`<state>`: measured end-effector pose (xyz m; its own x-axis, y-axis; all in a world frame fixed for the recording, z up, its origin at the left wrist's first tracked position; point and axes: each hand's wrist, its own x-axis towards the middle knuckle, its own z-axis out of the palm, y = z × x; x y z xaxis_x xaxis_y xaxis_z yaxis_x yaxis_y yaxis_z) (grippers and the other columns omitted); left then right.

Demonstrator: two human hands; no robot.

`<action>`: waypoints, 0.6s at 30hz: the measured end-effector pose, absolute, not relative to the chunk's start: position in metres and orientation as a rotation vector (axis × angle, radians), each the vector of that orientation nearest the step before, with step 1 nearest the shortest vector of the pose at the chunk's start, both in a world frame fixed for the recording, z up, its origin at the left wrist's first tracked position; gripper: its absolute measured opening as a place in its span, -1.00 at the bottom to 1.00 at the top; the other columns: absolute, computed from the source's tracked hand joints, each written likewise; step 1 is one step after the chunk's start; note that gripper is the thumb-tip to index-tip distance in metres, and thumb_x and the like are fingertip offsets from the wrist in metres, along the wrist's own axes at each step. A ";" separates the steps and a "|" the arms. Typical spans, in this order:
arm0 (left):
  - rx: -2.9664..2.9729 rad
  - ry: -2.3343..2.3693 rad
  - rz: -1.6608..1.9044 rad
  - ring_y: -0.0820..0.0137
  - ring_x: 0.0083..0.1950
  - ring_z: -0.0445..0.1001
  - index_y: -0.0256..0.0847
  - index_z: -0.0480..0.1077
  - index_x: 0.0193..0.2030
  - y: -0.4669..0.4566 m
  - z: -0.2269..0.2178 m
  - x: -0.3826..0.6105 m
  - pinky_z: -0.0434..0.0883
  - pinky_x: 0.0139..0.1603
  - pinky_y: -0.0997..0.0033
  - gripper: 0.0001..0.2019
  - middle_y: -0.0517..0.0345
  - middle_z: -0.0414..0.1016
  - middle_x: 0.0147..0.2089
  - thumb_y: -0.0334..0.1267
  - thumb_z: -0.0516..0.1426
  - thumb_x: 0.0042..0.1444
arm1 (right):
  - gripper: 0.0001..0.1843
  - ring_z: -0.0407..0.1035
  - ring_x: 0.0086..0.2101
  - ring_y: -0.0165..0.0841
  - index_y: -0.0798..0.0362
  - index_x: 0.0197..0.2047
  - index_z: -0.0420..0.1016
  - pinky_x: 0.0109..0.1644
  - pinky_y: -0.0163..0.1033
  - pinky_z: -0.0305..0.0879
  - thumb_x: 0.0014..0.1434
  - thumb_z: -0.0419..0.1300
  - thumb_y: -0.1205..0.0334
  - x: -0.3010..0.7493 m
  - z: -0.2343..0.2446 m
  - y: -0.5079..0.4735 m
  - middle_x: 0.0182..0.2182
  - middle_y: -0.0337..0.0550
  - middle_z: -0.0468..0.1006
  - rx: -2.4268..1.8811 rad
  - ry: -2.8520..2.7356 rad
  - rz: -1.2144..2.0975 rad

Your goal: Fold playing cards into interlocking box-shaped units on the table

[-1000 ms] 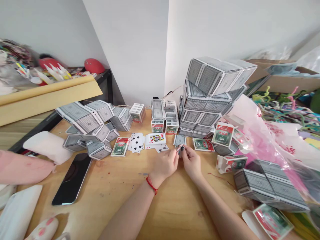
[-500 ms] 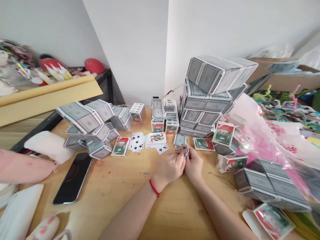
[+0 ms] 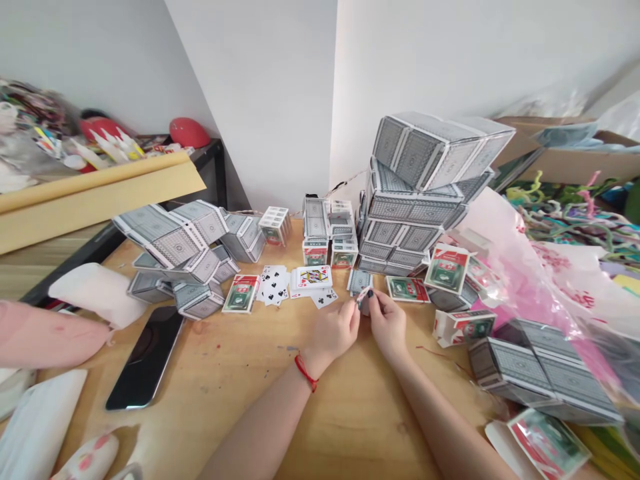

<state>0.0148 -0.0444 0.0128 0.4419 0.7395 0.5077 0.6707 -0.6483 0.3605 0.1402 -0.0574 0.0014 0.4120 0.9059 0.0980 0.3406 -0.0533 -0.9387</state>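
My left hand (image 3: 334,329), with a red string at the wrist, and my right hand (image 3: 387,322) meet over the wooden table (image 3: 250,387). Both pinch a small folded playing card (image 3: 364,295) between their fingertips. Just beyond it lies a small stack of face-down cards (image 3: 358,281). Face-up cards (image 3: 311,277) and spread cards (image 3: 274,283) lie to the left of my hands.
Tall stacks of folded-card blocks rise at the back right (image 3: 425,187) and the left (image 3: 175,247), and another lies at the right (image 3: 545,377). Card boxes (image 3: 241,293) lie about. A black phone (image 3: 145,357) lies at the left. Pink plastic wrap (image 3: 515,280) covers the right side.
My hands have kept working the small card between the fingertips; they shifted slightly and the card now sticks up a little higher between them.
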 end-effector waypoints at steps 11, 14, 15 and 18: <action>2.555 1.263 0.916 0.50 -0.58 0.31 -0.22 0.22 -0.45 -0.043 0.014 0.014 0.11 -0.58 0.51 -0.81 0.19 0.34 -0.59 -0.35 -0.11 0.15 | -0.58 0.39 -0.48 -0.32 0.16 -0.23 0.51 -0.42 -0.31 0.28 0.08 0.00 0.04 0.141 0.003 -0.059 -0.43 -0.07 0.56 -1.693 -1.122 0.627; 2.448 1.355 0.941 0.50 -0.59 0.30 -0.22 0.21 -0.46 -0.041 0.012 0.014 0.10 -0.59 0.52 -0.78 0.20 0.32 -0.60 -0.34 -0.13 0.17 | -0.60 0.39 -0.47 -0.32 0.18 -0.22 0.49 -0.41 -0.30 0.30 0.05 0.04 0.04 0.142 0.004 -0.057 -0.46 -0.09 0.55 -1.605 -1.092 0.744; 2.402 1.397 0.966 0.50 -0.60 0.30 -0.22 0.20 -0.47 -0.040 0.011 0.014 0.10 -0.59 0.53 -0.78 0.20 0.32 -0.61 -0.33 -0.13 0.17 | -0.60 0.40 -0.47 -0.31 0.18 -0.22 0.48 -0.41 -0.29 0.31 0.03 0.06 0.04 0.143 0.004 -0.056 -0.46 -0.09 0.55 -1.552 -1.093 0.819; 2.289 1.509 1.064 0.49 -0.60 0.30 -0.22 0.19 -0.48 -0.037 0.008 0.013 0.08 -0.60 0.52 -0.78 0.19 0.30 -0.63 -0.34 -0.13 0.17 | -0.63 0.43 -0.40 -0.27 0.16 -0.24 0.48 -0.34 -0.24 0.35 0.00 0.10 0.05 0.142 0.002 -0.053 -0.40 -0.07 0.56 -1.392 -1.119 1.029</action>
